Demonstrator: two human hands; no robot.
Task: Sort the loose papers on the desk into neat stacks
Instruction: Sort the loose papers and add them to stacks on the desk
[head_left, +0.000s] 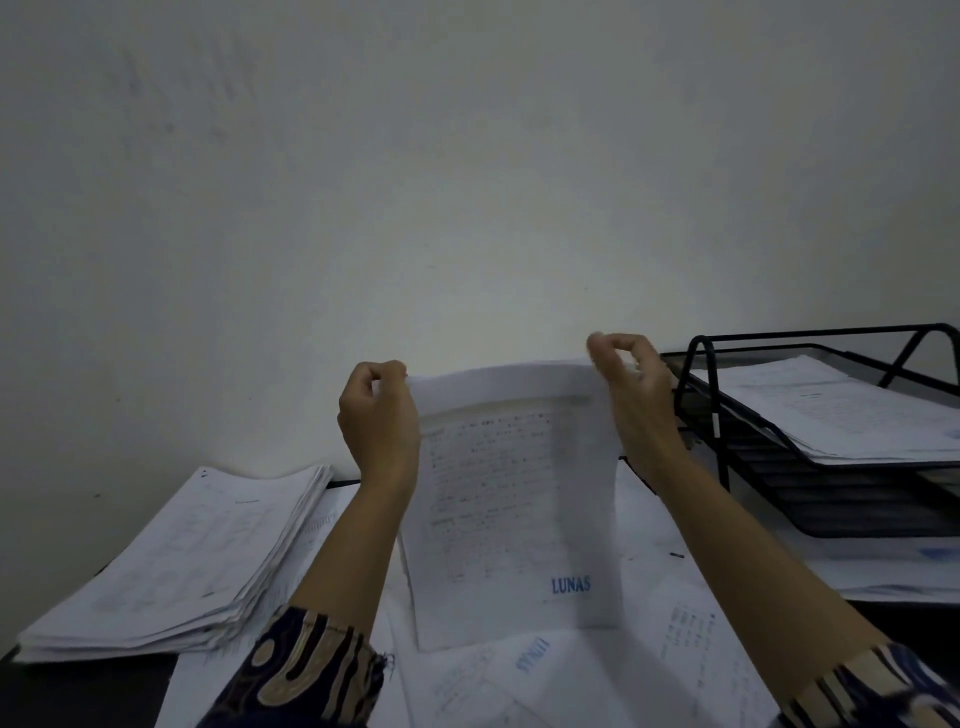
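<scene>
Both hands, left hand (378, 415) and right hand (631, 387), pinch the top corners of 1 printed sheet (514, 499), which hangs lengthwise straight below the fingers, with a paper stack (176, 561) lying nearer the left hand.

We cannot read the blurred print on the held sheet (511, 499); the frame's right edge crops the tray (831, 457).

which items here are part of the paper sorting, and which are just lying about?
In the job:
- sheet with blue LUNAS stamp, pinched at its top corners by left hand and right hand
- stack on the left
- loose papers on the desk

Lying about:
- black tray holding papers, right
- small dark object, unclear
</scene>
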